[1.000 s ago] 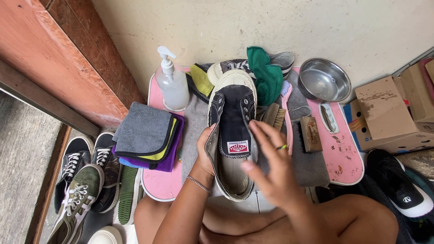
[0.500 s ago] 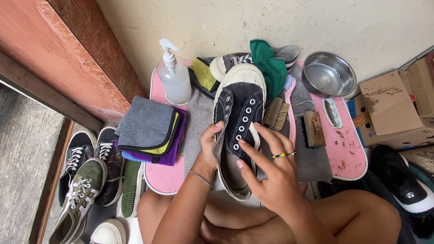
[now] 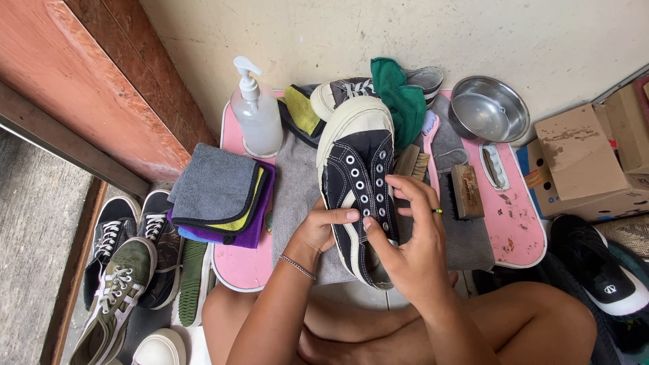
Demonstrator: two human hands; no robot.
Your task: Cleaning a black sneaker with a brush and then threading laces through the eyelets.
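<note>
Over the pink tray, both hands, left and right, clasp a black laceless sneaker.

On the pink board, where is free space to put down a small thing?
The pink board is bare on its right end, between the wooden brush and the cardboard box. Another bare patch lies below the folded cloths. The middle, around the black sneaker, is crowded.

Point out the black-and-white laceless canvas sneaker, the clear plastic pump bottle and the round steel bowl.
Black-and-white canvas sneaker (image 3: 355, 145), head view, toe fabric.
Clear plastic pump bottle (image 3: 257, 122), head view, body.
Round steel bowl (image 3: 488, 108), head view, inner base.
</note>
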